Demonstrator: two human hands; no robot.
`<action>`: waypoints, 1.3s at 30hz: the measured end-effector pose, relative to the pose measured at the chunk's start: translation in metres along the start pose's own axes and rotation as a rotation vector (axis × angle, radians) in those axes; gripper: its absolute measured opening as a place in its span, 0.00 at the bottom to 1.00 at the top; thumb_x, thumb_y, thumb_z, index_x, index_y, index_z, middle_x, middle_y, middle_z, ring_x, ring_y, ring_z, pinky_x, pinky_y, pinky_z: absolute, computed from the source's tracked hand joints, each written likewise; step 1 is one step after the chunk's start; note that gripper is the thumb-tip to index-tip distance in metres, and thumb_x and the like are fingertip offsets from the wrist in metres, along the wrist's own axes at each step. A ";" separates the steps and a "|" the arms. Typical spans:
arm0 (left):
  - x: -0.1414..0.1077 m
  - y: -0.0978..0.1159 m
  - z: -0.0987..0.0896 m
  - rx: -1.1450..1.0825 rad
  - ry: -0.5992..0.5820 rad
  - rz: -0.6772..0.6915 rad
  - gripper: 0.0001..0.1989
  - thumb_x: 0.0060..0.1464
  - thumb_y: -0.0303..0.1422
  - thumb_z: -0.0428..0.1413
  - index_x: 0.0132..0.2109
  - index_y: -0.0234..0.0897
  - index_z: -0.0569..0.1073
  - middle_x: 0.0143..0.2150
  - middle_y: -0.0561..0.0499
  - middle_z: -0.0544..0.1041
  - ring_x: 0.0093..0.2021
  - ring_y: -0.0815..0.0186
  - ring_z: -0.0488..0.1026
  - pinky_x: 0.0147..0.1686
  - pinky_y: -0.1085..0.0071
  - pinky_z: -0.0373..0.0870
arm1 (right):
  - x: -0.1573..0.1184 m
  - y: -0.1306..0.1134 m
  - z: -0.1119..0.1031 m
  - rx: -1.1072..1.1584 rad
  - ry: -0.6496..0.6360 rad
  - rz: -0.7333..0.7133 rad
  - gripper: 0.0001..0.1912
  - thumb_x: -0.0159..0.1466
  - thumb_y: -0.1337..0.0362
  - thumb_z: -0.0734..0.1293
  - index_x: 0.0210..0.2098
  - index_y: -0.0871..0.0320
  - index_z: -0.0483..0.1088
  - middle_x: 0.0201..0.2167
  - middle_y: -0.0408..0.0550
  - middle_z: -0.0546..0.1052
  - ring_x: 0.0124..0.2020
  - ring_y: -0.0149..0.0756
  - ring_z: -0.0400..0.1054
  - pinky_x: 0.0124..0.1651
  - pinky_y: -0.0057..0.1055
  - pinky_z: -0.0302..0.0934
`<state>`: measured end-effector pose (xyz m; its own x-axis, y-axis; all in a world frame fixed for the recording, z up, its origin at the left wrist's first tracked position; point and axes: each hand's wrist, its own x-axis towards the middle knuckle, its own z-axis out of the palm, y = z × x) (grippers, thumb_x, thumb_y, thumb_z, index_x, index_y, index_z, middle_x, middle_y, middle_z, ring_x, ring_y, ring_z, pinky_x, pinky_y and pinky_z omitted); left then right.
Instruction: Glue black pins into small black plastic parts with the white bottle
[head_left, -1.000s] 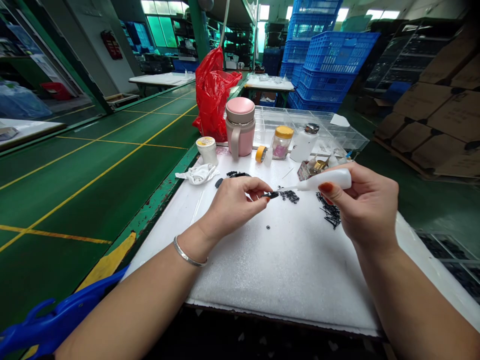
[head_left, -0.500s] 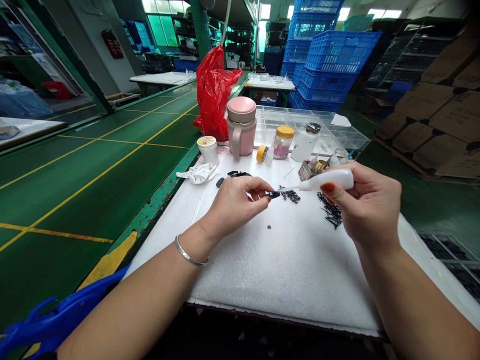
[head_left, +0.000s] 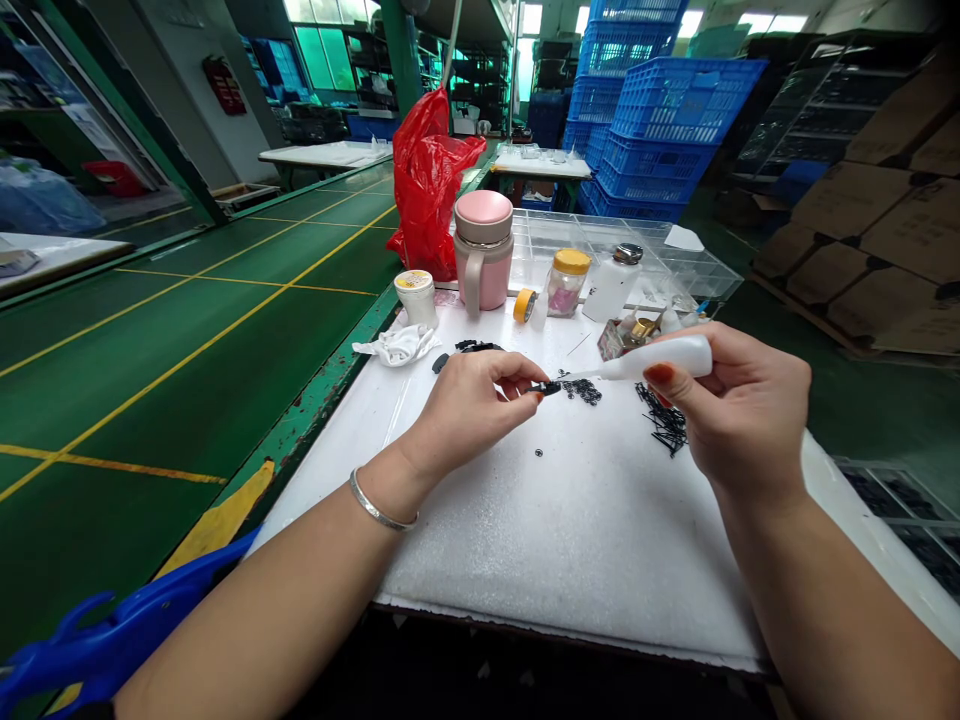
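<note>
Between thumb and fingers, my left hand (head_left: 480,405) pinches a small black part (head_left: 547,388) above the white foam-topped table (head_left: 570,560). My right hand (head_left: 750,410) is closed around a white squeeze bottle (head_left: 667,357) with a thin nozzle. The nozzle points left, its tip at or very near the black part; contact is too small to make out. Behind the tip lies a pile of tiny black rings (head_left: 581,391). One ring (head_left: 538,453) sits apart, nearer to me. Thin black pins (head_left: 662,420) are heaped left of my right hand.
A white cloth (head_left: 401,345), white tub (head_left: 416,298), pink mug (head_left: 484,255), yellow-lidded jar (head_left: 568,282) and white dispenser bottle (head_left: 613,285) stand along the back, before a clear compartment tray (head_left: 652,245). A red plastic bag (head_left: 427,190) hangs behind. More black parts (head_left: 476,347) lie beyond my left hand.
My right hand and the squeeze bottle have shifted very slightly to the right. My left hand holds the black part in nearly the same place.
</note>
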<state>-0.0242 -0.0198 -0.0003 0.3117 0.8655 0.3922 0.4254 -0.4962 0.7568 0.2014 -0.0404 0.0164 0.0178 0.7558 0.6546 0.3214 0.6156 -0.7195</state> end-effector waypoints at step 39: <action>0.002 0.000 -0.002 -0.225 -0.011 -0.096 0.07 0.49 0.28 0.61 0.37 0.33 0.81 0.29 0.51 0.76 0.29 0.70 0.69 0.26 0.76 0.65 | 0.008 0.017 0.000 0.502 -0.029 0.497 0.15 0.55 0.59 0.77 0.39 0.54 0.74 0.30 0.44 0.75 0.29 0.30 0.69 0.25 0.22 0.59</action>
<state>-0.0253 -0.0179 0.0017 0.2888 0.9066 0.3076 0.2542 -0.3824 0.8883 0.2073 -0.0241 0.0090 0.0220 0.9753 0.2196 -0.1936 0.2196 -0.9562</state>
